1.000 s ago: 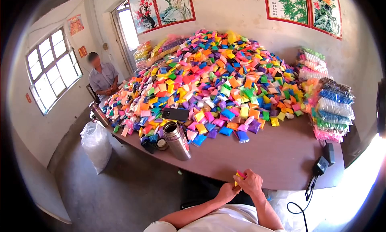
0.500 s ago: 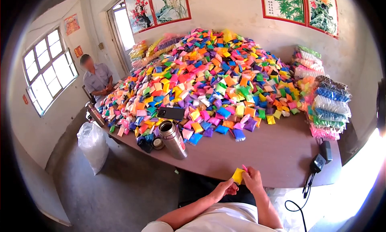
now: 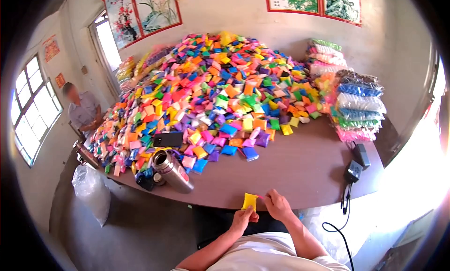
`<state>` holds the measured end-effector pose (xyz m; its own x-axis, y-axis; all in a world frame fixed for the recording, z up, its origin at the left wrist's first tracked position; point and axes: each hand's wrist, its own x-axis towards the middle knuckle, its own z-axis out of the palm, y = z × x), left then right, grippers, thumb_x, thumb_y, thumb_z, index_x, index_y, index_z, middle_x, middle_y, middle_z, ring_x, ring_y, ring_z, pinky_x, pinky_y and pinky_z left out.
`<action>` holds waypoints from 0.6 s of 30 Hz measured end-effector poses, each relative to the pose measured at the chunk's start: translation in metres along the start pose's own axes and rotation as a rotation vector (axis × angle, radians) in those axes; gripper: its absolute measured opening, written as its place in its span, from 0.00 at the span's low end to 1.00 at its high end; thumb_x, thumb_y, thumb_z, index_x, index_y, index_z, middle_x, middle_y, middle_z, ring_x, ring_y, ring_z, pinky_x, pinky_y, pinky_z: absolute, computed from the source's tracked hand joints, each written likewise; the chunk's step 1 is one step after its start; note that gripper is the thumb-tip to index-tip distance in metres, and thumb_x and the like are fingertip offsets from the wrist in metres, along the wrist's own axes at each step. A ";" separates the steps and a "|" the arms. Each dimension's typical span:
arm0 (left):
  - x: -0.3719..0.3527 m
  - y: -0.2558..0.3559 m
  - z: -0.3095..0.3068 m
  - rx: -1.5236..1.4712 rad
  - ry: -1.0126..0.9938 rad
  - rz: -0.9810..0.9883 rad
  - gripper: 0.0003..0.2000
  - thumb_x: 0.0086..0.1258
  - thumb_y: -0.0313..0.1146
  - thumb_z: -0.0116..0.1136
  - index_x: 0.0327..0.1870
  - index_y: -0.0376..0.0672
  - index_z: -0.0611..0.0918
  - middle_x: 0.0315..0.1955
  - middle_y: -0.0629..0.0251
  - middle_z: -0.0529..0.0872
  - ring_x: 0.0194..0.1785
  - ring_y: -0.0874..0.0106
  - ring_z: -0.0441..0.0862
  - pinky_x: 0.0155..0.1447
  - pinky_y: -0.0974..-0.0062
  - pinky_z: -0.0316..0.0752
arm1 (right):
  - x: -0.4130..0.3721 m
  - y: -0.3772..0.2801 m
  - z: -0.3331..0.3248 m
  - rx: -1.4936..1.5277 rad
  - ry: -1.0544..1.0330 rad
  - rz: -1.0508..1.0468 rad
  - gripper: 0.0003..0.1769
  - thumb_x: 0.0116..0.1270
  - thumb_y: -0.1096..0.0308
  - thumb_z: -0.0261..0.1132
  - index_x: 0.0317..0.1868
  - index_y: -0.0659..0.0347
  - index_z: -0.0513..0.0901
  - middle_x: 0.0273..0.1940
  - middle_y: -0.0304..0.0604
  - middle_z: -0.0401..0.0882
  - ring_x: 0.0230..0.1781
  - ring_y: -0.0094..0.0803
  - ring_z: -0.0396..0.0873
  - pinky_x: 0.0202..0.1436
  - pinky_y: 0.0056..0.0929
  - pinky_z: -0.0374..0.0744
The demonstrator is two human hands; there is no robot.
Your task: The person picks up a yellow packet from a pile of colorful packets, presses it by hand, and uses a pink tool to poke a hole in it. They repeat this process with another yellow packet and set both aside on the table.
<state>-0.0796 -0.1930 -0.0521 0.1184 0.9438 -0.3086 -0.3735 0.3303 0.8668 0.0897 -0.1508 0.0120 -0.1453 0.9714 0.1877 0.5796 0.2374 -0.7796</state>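
A small yellow packet (image 3: 250,201) is pinched upright in my left hand (image 3: 243,220), just past the table's near edge. Close on its right, my right hand (image 3: 277,204) has its fingers pressed together on a small pink piece (image 3: 261,197) that reaches toward the packet's upper corner. Whether the pink piece touches the packet is too small to tell. Beyond both hands, a large heap of small colourful packets (image 3: 211,92) covers much of the brown table (image 3: 290,172).
An open steel flask (image 3: 177,175) and a black phone (image 3: 168,139) stand or lie by the heap. Bundled packs (image 3: 358,106) and black adapters (image 3: 352,171) are at the right. A bag (image 3: 91,191) and a seated person (image 3: 83,109) are at left.
The view has turned right, so the table's contents appear further left. My right hand has moved slightly away from the yellow packet, which now stands more upright in my left hand.
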 end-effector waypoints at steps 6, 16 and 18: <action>-0.002 0.003 0.001 -0.072 -0.028 0.003 0.18 0.72 0.47 0.56 0.28 0.41 0.81 0.24 0.65 0.83 0.30 0.74 0.83 0.40 0.75 0.82 | 0.009 -0.013 0.011 0.006 -0.016 -0.171 0.08 0.69 0.66 0.57 0.39 0.60 0.80 0.34 0.52 0.82 0.33 0.49 0.81 0.37 0.41 0.80; -0.001 -0.002 -0.003 -0.012 -0.025 0.032 0.22 0.73 0.52 0.53 0.27 0.42 0.81 0.23 0.67 0.83 0.30 0.75 0.83 0.41 0.76 0.80 | 0.013 -0.001 0.023 -0.083 -0.167 -0.282 0.12 0.69 0.62 0.60 0.38 0.61 0.84 0.35 0.48 0.83 0.34 0.44 0.82 0.37 0.37 0.81; -0.003 -0.002 0.000 0.019 -0.013 0.036 0.23 0.73 0.54 0.52 0.27 0.42 0.81 0.23 0.67 0.83 0.30 0.75 0.84 0.42 0.76 0.81 | 0.013 -0.003 0.018 -0.094 -0.186 -0.277 0.11 0.69 0.62 0.60 0.39 0.61 0.84 0.35 0.48 0.83 0.35 0.44 0.82 0.37 0.37 0.81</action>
<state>-0.0796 -0.1964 -0.0527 0.1166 0.9552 -0.2720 -0.3604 0.2959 0.8846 0.0714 -0.1390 0.0061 -0.4462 0.8547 0.2653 0.5678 0.4996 -0.6542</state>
